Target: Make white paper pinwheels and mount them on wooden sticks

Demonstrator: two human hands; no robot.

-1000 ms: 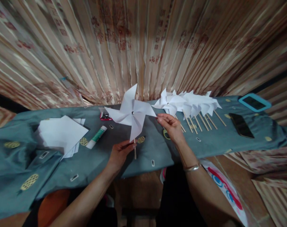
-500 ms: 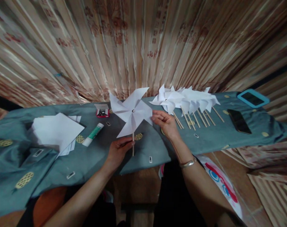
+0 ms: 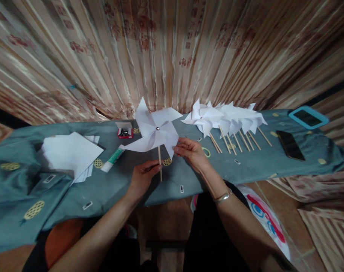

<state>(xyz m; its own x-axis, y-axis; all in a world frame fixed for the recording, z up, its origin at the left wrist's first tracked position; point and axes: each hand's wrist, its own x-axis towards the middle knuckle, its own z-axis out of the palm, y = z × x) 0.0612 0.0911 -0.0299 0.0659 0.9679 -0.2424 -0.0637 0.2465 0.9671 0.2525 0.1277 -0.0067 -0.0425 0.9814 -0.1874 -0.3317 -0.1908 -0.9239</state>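
My left hand (image 3: 143, 179) pinches the wooden stick of a white paper pinwheel (image 3: 163, 124), holding it upright above the table. A round silver pin head marks the middle of its blades. The fingers of my right hand (image 3: 193, 153) are closed at the edge of the lower right blade. To the right, several white pinwheels (image 3: 231, 119) lie in an overlapping row, sticks towards me. A small red box (image 3: 125, 132) of dark metal pins stands open at the left, behind a green and white glue stick (image 3: 113, 158).
A stack of white paper sheets (image 3: 71, 153) lies at the left on the blue-green cloth (image 3: 112, 192). A roll of tape (image 3: 206, 152) sits beyond my right wrist. At the right are a black phone (image 3: 290, 145) and a blue-framed tablet (image 3: 309, 117). A curtain (image 3: 160, 56) hangs behind.
The pinwheel's blades have turned about the pin, and my right fingers have moved slightly down and left with the blade edge. My left hand keeps its hold on the stick.
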